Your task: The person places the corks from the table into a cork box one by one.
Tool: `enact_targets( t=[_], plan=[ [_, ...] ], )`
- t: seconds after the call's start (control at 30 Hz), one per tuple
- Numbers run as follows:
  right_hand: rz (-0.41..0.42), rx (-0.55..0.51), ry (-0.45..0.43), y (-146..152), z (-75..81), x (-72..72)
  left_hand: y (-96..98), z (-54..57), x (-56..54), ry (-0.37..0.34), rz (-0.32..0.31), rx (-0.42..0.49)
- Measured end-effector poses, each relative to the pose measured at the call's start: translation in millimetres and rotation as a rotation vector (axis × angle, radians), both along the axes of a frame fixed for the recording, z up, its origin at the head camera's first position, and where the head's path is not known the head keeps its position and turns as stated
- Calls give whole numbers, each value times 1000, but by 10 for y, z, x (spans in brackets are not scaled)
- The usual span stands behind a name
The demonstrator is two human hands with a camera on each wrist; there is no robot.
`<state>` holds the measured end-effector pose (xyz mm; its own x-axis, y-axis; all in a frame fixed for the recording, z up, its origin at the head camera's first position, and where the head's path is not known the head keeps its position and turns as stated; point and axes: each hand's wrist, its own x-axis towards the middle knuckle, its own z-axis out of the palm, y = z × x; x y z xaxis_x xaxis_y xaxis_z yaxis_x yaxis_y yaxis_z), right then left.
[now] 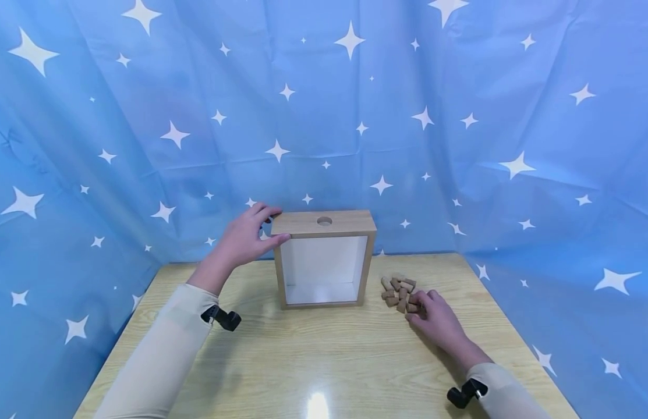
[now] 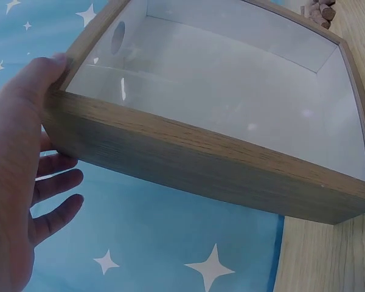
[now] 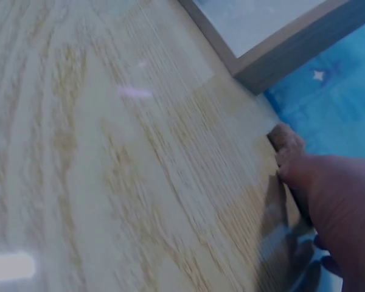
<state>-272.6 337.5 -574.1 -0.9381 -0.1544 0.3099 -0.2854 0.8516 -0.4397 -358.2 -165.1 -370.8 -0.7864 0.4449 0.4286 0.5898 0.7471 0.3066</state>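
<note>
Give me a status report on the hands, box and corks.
Left hand holds box at corner. Right hand at corks, grip unclear. Box upright, hole unobstructed.

My head feed is bright and even, with white glare on the near edge of the pale wood-grain tabletop (image 1: 303,355) and soft shadows beside the cream fabric sleeves (image 1: 158,343). On my left-wrist feed, small reflections dot the square brown wooden box's (image 2: 213,149) clear front and its edges bow; my right-wrist feed is smeared, the bare right hand (image 3: 347,213) dim.
</note>
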Motion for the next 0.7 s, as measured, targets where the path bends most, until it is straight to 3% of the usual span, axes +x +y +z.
enact_targets(
  t=[0.17, 0.7],
  plan=[
    [0, 10, 27, -30, -28, -20, 17, 21, 6, -38, 6, 17],
    [-21, 6, -9, -77, -39, -24, 36, 136, 11, -229, 8, 132]
  ],
)
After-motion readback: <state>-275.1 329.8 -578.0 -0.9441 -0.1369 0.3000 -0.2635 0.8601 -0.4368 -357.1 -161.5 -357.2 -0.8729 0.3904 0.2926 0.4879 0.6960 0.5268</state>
